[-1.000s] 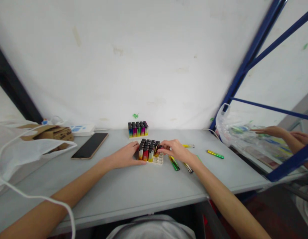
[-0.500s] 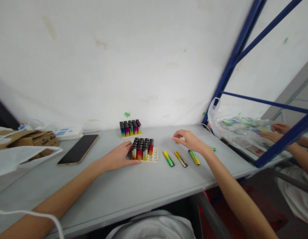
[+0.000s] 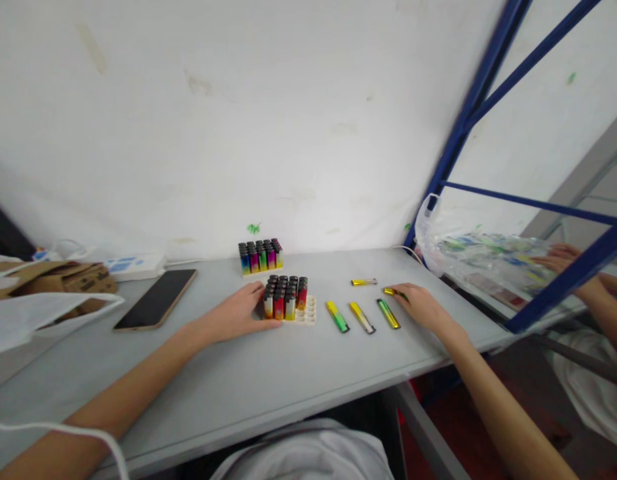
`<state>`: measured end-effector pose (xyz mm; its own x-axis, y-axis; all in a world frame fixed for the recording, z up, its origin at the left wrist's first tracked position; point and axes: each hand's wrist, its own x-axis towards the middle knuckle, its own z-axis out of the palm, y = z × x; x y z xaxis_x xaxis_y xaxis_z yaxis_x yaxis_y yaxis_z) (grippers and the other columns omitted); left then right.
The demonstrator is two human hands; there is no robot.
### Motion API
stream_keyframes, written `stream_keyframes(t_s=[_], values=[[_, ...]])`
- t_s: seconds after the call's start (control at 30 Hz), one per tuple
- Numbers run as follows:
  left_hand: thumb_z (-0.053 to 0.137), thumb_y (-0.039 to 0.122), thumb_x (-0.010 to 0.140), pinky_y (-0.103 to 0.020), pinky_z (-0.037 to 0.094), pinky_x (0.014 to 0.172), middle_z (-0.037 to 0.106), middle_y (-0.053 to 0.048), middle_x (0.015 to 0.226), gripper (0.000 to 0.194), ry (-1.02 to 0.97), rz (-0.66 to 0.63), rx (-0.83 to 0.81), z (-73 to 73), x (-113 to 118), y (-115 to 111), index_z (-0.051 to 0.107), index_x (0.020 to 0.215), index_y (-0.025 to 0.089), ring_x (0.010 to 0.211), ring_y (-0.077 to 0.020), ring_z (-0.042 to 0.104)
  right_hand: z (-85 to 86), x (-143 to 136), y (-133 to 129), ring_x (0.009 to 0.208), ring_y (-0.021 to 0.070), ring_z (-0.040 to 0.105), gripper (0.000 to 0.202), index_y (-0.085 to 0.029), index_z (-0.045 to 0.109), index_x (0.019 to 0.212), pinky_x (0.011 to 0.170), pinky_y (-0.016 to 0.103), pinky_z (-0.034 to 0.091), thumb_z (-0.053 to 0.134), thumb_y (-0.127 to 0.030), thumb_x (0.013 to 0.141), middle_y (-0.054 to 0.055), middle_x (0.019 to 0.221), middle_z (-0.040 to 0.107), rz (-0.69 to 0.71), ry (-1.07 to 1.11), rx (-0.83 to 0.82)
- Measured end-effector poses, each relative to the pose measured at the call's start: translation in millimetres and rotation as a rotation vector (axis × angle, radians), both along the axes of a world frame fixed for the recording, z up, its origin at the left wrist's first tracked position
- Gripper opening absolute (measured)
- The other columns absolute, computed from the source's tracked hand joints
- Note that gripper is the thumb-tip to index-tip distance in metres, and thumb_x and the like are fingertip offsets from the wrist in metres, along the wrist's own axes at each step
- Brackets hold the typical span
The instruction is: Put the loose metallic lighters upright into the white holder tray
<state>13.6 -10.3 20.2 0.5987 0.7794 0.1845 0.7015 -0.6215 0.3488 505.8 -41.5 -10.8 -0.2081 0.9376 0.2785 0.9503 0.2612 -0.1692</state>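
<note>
My left hand point(image 3: 243, 311) is curled round the left side of a white tray point(image 3: 308, 319), its thumb along the near edge. Several red and yellow lighters point(image 3: 279, 308) stand upright in the tray, with bare holes on its right side. Over on the right, my right hand point(image 3: 419, 303) has its fingers on a yellow lighter point(image 3: 389, 291), whose other end they hide. Beside it lie a green-yellow lighter point(image 3: 388, 313), a yellow-white lighter point(image 3: 362, 317) and a yellow-green lighter point(image 3: 337, 317). Farther back, one more yellow lighter point(image 3: 363, 282) lies crosswise.
A second tray of multicoloured lighters point(image 3: 261, 257) stands near the wall. On the left are a phone point(image 3: 157, 299), a cardboard box point(image 3: 83, 280) and a white plastic bag point(image 3: 48, 320). A blue metal frame point(image 3: 453, 143) and clear plastic wrapping point(image 3: 481, 257) border the right side.
My right hand has moved right and slightly nearer, from the lighter at the back to the one at the right, uncovering the back lighter. My left hand stays at the tray.
</note>
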Motion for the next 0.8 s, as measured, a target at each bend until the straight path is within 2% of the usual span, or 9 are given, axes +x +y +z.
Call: stream_keyframes(t_s=[0.13, 0.23, 0.3, 0.37, 0.47, 0.53, 0.63, 0.73, 0.8], values=[[0.065, 0.080, 0.080, -0.048, 0.051, 0.108, 0.066, -0.015, 0.124, 0.071, 0.023, 0.008, 0.005, -1.0, 0, 0, 0.069, 0.116, 0.018, 0.118, -0.0364, 0.062, 21.2, -21, 14, 0.101, 0.0307, 0.073, 0.031, -0.016, 0.079, 0.114, 0.093, 0.041, 0.055, 0.060, -0.035, 0.097, 0.015, 0.114, 0.078, 0.080, 0.144, -0.067], [0.066, 0.080, 0.080, -0.047, 0.051, 0.108, 0.066, -0.015, 0.123, 0.070, 0.019, 0.003, 0.007, -1.2, 0, 1, 0.070, 0.114, 0.019, 0.118, -0.0359, 0.062, 29.8, -31, 11, 0.086, 0.0250, 0.071, 0.040, -0.017, 0.074, 0.120, 0.077, 0.035, 0.056, 0.062, -0.047, 0.096, 0.011, 0.106, 0.077, 0.151, 0.366, -0.107], [0.067, 0.080, 0.079, -0.047, 0.051, 0.107, 0.067, -0.015, 0.121, 0.070, 0.011, -0.001, 0.009, -1.8, -1, 1, 0.070, 0.114, 0.019, 0.116, -0.0357, 0.063, 35.9, -40, 6, 0.070, 0.0195, 0.064, 0.049, -0.017, 0.069, 0.128, 0.064, 0.031, 0.051, 0.059, -0.054, 0.098, 0.006, 0.089, 0.073, 0.189, 0.517, -0.151], [0.068, 0.079, 0.079, -0.048, 0.051, 0.107, 0.067, -0.015, 0.121, 0.071, 0.002, -0.003, 0.011, -2.5, -1, 2, 0.070, 0.116, 0.018, 0.116, -0.0360, 0.063, 43.7, -54, 5, 0.059, 0.0152, 0.054, 0.054, -0.017, 0.067, 0.131, 0.056, 0.028, 0.044, 0.059, -0.058, 0.097, 0.000, 0.074, 0.063, 0.216, 0.635, -0.180], [0.068, 0.079, 0.079, -0.049, 0.051, 0.108, 0.067, -0.015, 0.120, 0.073, -0.006, 0.000, 0.018, -2.4, -1, 1, 0.070, 0.118, 0.018, 0.115, -0.0363, 0.063, 57.3, -81, 16, 0.056, 0.0121, 0.044, 0.053, -0.019, 0.069, 0.119, 0.052, 0.025, 0.036, 0.073, -0.060, 0.086, -0.005, 0.068, 0.052, 0.226, 0.821, -0.144], [0.067, 0.078, 0.080, -0.048, 0.052, 0.107, 0.067, -0.015, 0.120, 0.071, -0.003, 0.000, 0.023, -1.1, -1, -1, 0.070, 0.116, 0.018, 0.114, -0.0358, 0.064, 66.1, -104, 32, 0.056, 0.0105, 0.039, 0.048, -0.019, 0.068, 0.101, 0.051, 0.024, 0.032, 0.079, -0.061, 0.080, -0.006, 0.066, 0.048, 0.259, 1.018, -0.145], [0.067, 0.077, 0.080, -0.047, 0.051, 0.108, 0.066, -0.015, 0.122, 0.069, 0.010, 0.000, 0.016, 1.4, 0, -4, 0.069, 0.115, 0.018, 0.117, -0.0354, 0.063, 76.3, -142, 54, 0.059, 0.0108, 0.042, 0.053, -0.019, 0.061, 0.078, 0.056, 0.025, 0.039, 0.076, -0.070, 0.079, -0.004, 0.067, 0.048, 0.340, 1.261, -0.204], [0.070, 0.075, 0.079, -0.047, 0.051, 0.108, 0.066, -0.015, 0.122, 0.069, 0.007, 0.013, 0.002, 2.3, 1, -5, 0.069, 0.117, 0.017, 0.116, -0.0354, 0.063, 77.2, -176, 62, 0.070, 0.0136, 0.053, 0.055, -0.019, 0.059, 0.080, 0.066, 0.028, 0.049, 0.071, -0.073, 0.083, 0.001, 0.079, 0.058, 0.465, 1.352, -0.318], [0.071, 0.075, 0.079, -0.047, 0.052, 0.107, 0.067, -0.015, 0.121, 0.069, -0.006, 0.010, 0.006, 1.9, 1, -5, 0.069, 0.117, 0.017, 0.116, -0.0356, 0.063, 70.4, -191, 59, 0.065, 0.0123, 0.052, 0.052, -0.021, 0.059, 0.087, 0.062, 0.027, 0.048, 0.069, -0.071, 0.086, -0.001, 0.079, 0.057, 0.551, 1.348, -0.395]])
